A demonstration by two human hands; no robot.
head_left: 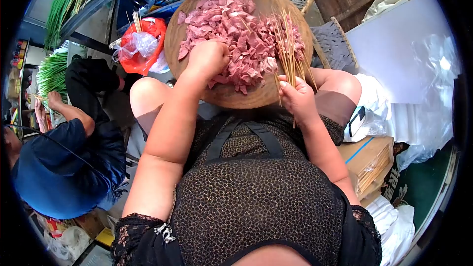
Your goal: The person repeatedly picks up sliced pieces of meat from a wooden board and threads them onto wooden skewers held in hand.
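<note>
A round wooden board point(236, 101) sits at my knees, heaped with sliced raw pink meat point(221, 24). My left hand point(209, 59) is curled into a fist at the left of the heap; its fingertips are hidden, so what they pinch cannot be made out. At the board's right edge, my right hand point(298, 98) grips thin bamboo skewers point(290, 64) between thumb and fingers. A pale piece of meat point(270, 65) is by the skewers, just above my right thumb. More skewers fan out over the meat on the right side, their tips overlapping it.
A red plastic bag point(155, 44) with skewers stands left of the board. A co-worker in a blue top point(69, 167) handles green stalks point(51, 71) at left. Right of me are a phone point(357, 120), a cardboard box point(369, 155) with skewers and plastic wrapping point(433, 93).
</note>
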